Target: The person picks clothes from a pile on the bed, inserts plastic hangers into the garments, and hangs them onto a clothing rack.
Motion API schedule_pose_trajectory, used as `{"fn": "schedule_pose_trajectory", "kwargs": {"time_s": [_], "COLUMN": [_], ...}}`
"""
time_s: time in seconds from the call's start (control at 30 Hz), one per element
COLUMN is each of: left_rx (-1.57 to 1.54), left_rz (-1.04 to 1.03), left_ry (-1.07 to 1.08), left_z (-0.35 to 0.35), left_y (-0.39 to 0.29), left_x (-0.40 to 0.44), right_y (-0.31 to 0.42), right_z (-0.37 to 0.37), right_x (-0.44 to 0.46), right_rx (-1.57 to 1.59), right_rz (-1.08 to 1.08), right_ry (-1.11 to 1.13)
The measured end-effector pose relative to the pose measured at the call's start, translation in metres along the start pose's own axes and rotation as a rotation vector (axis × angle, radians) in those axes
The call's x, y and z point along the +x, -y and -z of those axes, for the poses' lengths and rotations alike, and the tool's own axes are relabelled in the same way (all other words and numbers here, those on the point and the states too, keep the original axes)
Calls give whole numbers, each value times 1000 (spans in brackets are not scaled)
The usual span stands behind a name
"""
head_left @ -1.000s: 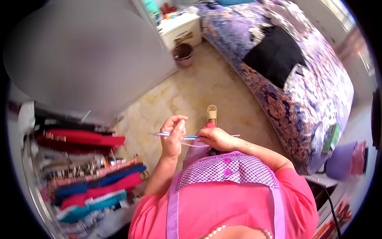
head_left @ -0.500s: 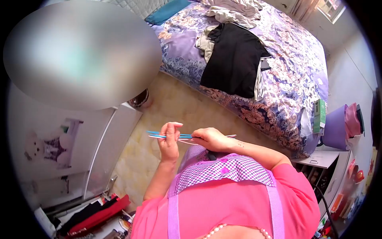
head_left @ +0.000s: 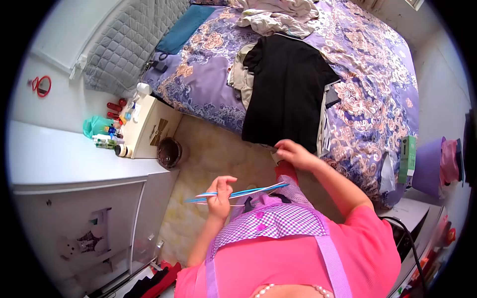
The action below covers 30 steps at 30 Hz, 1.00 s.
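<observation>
Several thin blue and white clothes hangers (head_left: 251, 191) are gripped in my left hand (head_left: 218, 197), low in front of the checked apron. Their long arms stick out to both sides of the fingers. Farther out, my right hand (head_left: 297, 156) is at the lower hem of a black T-shirt (head_left: 288, 89), its bent fingers closed at the cloth edge. The fingertips are partly hidden there. This shirt lies spread flat near the bed's edge, on top of other light garments (head_left: 243, 74) that show at its sides.
Crumpled pale cloth (head_left: 278, 20) lies farther back on the patterned bed (head_left: 365, 94). On the left are a white cabinet (head_left: 84, 166), a bedside table (head_left: 156, 126) with small bottles, and a dark basket (head_left: 169, 152). A purple bucket (head_left: 428, 166) stands right.
My right hand has left the hangers and reached forward to the black T-shirt's hem. My left hand keeps the hangers, slightly lower in view. The view has shifted, showing the bedside table.
</observation>
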<state>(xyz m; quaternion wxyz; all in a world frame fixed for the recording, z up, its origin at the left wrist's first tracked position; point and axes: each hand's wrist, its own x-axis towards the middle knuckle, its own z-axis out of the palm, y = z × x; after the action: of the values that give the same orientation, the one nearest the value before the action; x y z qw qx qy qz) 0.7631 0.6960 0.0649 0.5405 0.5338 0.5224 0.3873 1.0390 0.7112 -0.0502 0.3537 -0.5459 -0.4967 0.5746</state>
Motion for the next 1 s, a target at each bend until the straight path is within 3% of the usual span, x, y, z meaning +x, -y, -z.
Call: {"fn": "schedule_pose_trajectory", "kwargs": {"time_s": [0.07, 0.13, 0.27, 0.37, 0.53, 0.73, 0.83, 0.9, 0.93, 0.97, 1.0], "left_rx": [64, 78, 118, 156, 198, 217, 215, 196, 208, 192, 176], "left_rz": [35, 107, 222, 262, 323, 373, 378, 326, 324, 327, 332], "left_ry": [-45, -77, -7, 25, 15, 19, 46, 61, 60, 49, 37], "left_z": [-21, -45, -89, -115, -135, -150, -158, -162, -162, -163, -162], "left_y": [-5, -5, -15, -23, -22, -25, -28, -29, -31, -30, -27], "left_x": [25, 50, 95, 122, 144, 162, 166, 169, 170, 171, 170], "right_y": [-34, -86, -211, -175, -185, -139, -137, -126, -129, -156, -153], "right_z": [66, 133, 253, 283, 262, 230, 215, 192, 175, 157, 144], "right_x": [46, 97, 181, 200, 221, 201, 171, 141, 126, 114, 103], "right_rx": [45, 138, -179, -438, -392, -143, -206, -287, -287, -306, -248], "right_rz": [-261, -340, -485, -906, -880, -313, -321, -164, -270, -183, -246], "right_ry": [-232, -392, -815, -863, -716, -747, -643, -584, -563, -554, -528]}}
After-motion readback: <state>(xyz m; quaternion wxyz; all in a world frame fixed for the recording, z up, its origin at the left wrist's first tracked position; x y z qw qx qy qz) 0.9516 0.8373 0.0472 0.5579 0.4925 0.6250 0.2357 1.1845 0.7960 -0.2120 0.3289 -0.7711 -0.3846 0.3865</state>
